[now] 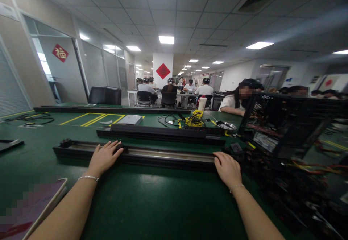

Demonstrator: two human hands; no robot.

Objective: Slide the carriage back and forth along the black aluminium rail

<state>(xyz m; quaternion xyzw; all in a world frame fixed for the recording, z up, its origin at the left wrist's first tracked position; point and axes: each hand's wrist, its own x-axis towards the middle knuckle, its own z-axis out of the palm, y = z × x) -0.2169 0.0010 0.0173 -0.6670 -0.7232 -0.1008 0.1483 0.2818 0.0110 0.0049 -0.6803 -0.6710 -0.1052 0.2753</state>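
A long black rail with a shiny metal strip along its channel lies across the green table in front of me. My left hand is closed over its left part, fingers bent across the channel beside a small dark block. At the far right end of the same rail, my right hand grips it, fingers over the edge; the fingertips are partly hidden. Just behind lies a second black rail, apart from both hands.
An open black computer case and tangled cables crowd the right side. A tablet-like device lies front left. Behind the rails are a flat silver box, yellow object, metal dish and another rail. A person sits across.
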